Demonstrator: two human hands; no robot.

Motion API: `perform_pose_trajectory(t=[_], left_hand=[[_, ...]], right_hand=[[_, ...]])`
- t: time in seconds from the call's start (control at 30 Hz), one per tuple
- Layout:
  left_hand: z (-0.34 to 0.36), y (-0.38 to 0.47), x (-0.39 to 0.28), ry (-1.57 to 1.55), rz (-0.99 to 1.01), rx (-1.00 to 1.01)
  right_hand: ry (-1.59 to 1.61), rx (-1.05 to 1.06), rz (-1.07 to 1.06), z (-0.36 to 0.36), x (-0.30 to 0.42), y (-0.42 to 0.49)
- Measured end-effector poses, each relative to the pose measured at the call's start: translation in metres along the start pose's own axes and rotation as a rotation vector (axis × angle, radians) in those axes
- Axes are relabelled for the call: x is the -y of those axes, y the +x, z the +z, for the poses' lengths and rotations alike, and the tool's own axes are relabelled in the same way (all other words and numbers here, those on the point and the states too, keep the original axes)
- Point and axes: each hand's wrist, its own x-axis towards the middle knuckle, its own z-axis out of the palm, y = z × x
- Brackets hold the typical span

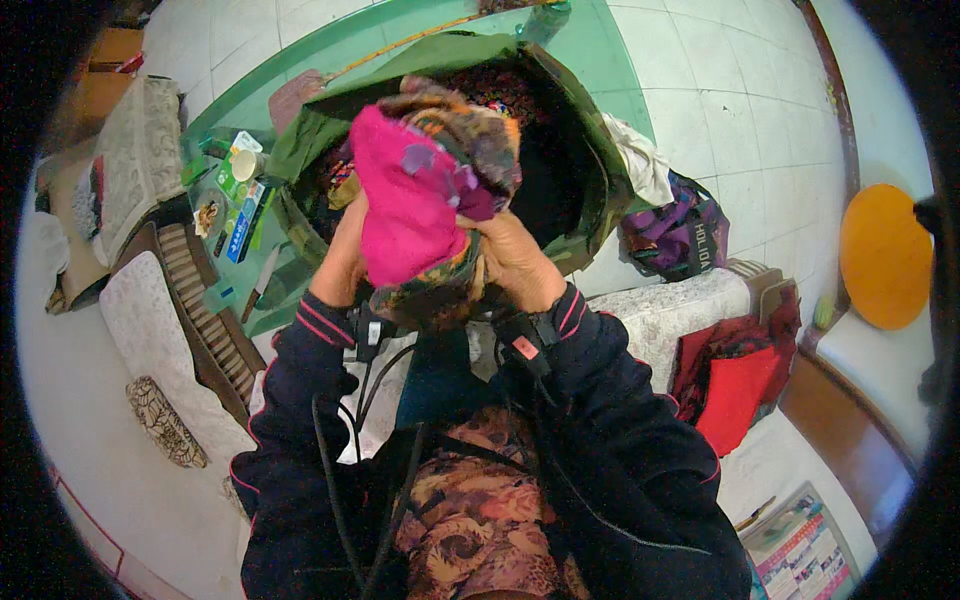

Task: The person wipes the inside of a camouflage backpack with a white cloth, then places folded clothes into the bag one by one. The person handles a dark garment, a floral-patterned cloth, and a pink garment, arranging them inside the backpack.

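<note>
Between my two hands is a bundle of cloth, with a bright pink fabric piece [405, 202] bearing purple shapes on top and a patterned brown and orange fabric [476, 139] behind and beneath it. My left hand [346, 251] grips the bundle's left side, its fingers hidden under the pink cloth. On the right side, my right hand [517, 255] holds the lower edge with its thumb on top. The bundle is above the opening of a large green fabric bag [592, 135], which has patterned cloth [499, 90] inside.
The bag stands on a green glass table [626, 82]. At its left are a knife [262, 281], a paper cup [246, 165] and a blue box [247, 223]. White cloth [641, 161] and a purple bag [675, 225] are at the right. Folded red cloths [739, 390] lie on a sofa [675, 300].
</note>
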Motion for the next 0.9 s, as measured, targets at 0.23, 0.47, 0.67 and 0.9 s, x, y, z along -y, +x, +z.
perform_pose_trajectory(t=[0.23,0.47,0.67,0.9], left_hand=[[0.045,0.156,0.045,1.004,0.548,-0.177],[0.068,0.180,0.126,1.361,0.612,-0.450],[0.096,0.203,0.138,1.464,0.538,-0.499],[0.109,0.244,0.163,1.230,0.700,-0.492]], right_hand=[[-0.855,-0.397,-0.293,-0.151,0.061,-0.003],[0.018,-0.777,-0.110,-0.269,0.058,0.027],[-0.451,-0.896,-0.222,-0.208,0.066,0.033],[-0.436,-0.885,-0.285,-0.203,0.085,0.026]])
